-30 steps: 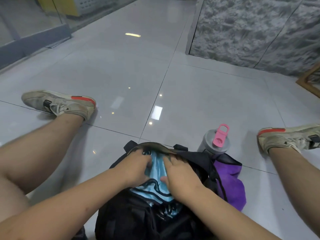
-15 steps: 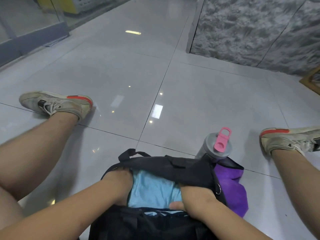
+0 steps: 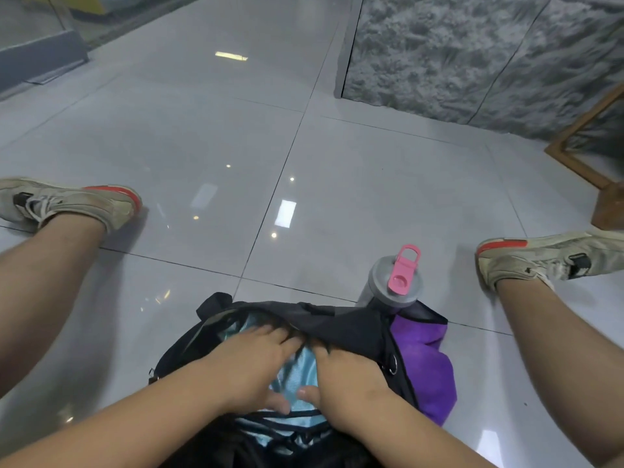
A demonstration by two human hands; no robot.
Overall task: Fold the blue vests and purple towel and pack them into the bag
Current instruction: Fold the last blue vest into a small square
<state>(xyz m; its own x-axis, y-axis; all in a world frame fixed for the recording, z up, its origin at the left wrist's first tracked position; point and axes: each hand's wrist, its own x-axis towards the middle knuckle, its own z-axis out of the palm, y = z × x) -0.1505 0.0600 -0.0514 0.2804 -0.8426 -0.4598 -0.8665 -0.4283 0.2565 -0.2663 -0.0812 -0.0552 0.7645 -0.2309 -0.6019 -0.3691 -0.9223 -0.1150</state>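
A black bag (image 3: 341,320) stands open on the floor between my legs. A light blue vest (image 3: 302,376) with black trim lies in its mouth. My left hand (image 3: 250,366) presses flat on the vest, fingers spread toward the bag's far rim. My right hand (image 3: 347,373) presses down beside it, its fingertips hidden under the bag's black flap. A purple towel (image 3: 425,363) hangs out of the bag's right side.
A grey bottle (image 3: 393,285) with a pink lid stands at the bag's far right corner. My shoes (image 3: 71,204) (image 3: 547,256) lie out to both sides on the glossy tiled floor. A wooden frame (image 3: 594,177) and a grey textured wall are at the right.
Both hands have come back up out of the bag's depth and now lie on top of the blue vest. The bag's flap has shifted away from me, showing more vest.
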